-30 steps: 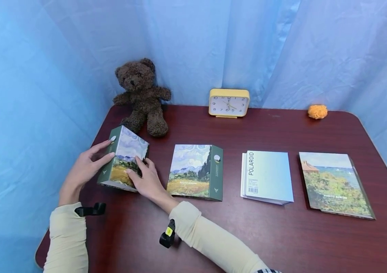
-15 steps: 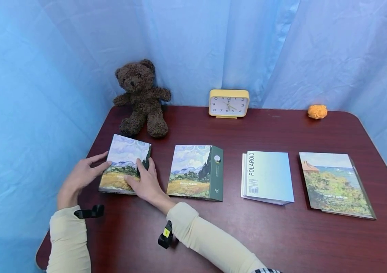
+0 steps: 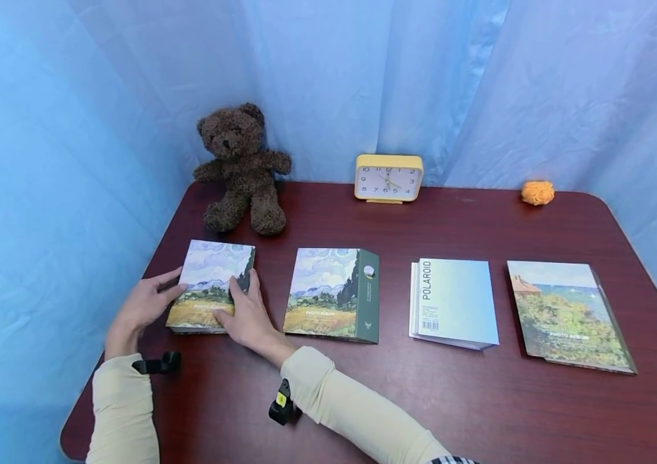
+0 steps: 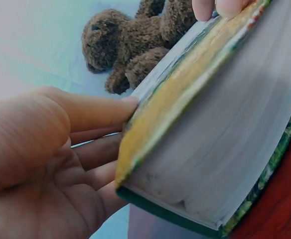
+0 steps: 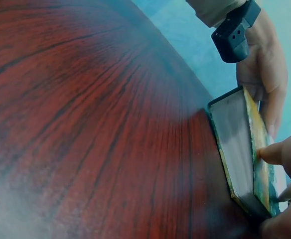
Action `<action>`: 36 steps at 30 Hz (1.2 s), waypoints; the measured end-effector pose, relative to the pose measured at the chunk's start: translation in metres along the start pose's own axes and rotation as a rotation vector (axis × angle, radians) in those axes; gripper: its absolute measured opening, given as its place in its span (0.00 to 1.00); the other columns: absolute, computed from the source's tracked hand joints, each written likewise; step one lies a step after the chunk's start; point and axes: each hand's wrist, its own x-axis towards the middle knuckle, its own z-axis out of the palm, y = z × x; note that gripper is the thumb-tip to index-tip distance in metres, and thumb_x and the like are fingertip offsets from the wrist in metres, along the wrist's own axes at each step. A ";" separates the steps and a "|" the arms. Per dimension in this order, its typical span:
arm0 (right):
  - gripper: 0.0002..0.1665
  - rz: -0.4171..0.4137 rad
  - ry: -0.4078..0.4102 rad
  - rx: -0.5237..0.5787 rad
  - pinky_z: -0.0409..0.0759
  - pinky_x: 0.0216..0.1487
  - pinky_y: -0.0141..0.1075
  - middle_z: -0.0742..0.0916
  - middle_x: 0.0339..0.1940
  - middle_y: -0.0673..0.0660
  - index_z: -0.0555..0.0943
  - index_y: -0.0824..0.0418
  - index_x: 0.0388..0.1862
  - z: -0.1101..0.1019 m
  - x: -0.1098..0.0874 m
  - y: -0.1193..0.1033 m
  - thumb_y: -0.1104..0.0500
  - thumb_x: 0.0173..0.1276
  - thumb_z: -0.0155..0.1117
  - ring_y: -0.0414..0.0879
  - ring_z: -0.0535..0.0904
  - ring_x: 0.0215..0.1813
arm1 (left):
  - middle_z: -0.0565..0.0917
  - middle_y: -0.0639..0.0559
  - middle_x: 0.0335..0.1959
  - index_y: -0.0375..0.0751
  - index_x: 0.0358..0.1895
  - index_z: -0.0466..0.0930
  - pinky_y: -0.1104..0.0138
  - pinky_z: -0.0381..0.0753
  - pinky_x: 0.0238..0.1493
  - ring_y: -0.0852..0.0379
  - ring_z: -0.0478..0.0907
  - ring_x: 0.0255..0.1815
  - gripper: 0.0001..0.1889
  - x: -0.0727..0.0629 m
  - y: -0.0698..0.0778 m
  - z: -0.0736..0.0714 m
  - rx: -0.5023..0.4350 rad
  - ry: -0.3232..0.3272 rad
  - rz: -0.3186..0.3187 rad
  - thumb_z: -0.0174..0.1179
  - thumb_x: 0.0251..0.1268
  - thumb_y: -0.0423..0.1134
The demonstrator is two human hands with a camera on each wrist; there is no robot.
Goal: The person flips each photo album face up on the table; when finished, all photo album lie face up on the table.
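Note:
A thick photo album with a painted wheat-field cover lies face up at the left of the table. My left hand is at its spine side; in the left wrist view the thumb touches the cover's edge while straight fingers lie along the green spine. From the other side my right hand holds the album, thumb on the cover and fingers at the right edge. Just right of it lies a matching photo album with its green spine to the right.
Farther right lie a pale blue book marked POLAROID and another photo album with a seaside cover. A brown teddy bear, a yellow clock and an orange puff stand along the back of the table.
The left album has turned from tilted, with its spine showing, to cover up, and shifted slightly nearer. Both hands have stayed on it, the left moving a little nearer too.

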 end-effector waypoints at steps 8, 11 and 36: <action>0.39 -0.032 -0.015 0.019 0.63 0.72 0.42 0.44 0.80 0.56 0.54 0.53 0.77 -0.001 -0.001 0.006 0.49 0.72 0.56 0.49 0.48 0.79 | 0.60 0.29 0.71 0.36 0.74 0.52 0.40 0.63 0.64 0.31 0.55 0.71 0.32 0.000 -0.011 0.005 -0.061 0.050 0.018 0.48 0.75 0.48; 0.37 -0.026 -0.011 0.070 0.65 0.70 0.42 0.47 0.80 0.56 0.56 0.52 0.77 -0.002 -0.001 0.009 0.51 0.72 0.54 0.50 0.51 0.78 | 0.61 0.28 0.70 0.35 0.75 0.52 0.40 0.61 0.65 0.31 0.55 0.71 0.32 0.000 -0.010 0.007 -0.047 0.068 -0.001 0.45 0.75 0.49; 0.32 0.005 0.225 0.290 0.72 0.64 0.46 0.57 0.77 0.58 0.66 0.54 0.71 -0.099 -0.008 0.018 0.59 0.67 0.57 0.62 0.71 0.66 | 0.66 0.33 0.67 0.33 0.66 0.68 0.46 0.67 0.65 0.37 0.62 0.69 0.22 0.008 0.059 0.047 -0.023 0.326 0.257 0.50 0.73 0.40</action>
